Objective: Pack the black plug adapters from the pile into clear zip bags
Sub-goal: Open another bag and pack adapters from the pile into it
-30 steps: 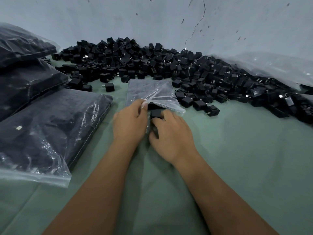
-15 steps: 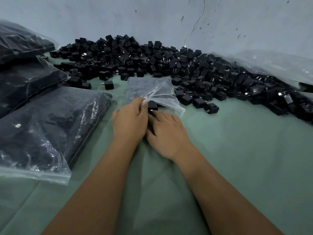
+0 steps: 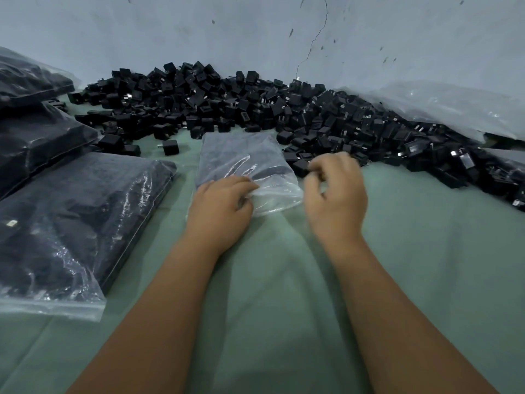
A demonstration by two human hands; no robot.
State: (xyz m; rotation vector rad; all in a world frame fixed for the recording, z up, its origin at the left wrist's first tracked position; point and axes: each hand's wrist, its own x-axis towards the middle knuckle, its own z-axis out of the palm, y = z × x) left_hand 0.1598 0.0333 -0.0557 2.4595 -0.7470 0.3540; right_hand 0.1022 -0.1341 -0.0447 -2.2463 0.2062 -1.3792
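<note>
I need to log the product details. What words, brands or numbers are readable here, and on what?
None are readable.
Small pale tag inside the filled bag on the left: too small to read.
Black plug adapters in the pile: no legible markings.

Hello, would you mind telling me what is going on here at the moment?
A person is packing black plug adapters from a big pile into clear zip bags. The left hand grips the mouth of the bag lying on the green cloth. The right hand, blurred and with fingers curled, reaches toward the edge of the pile; I cannot tell whether it holds anything. Filled bags lie stacked to the left.
</note>
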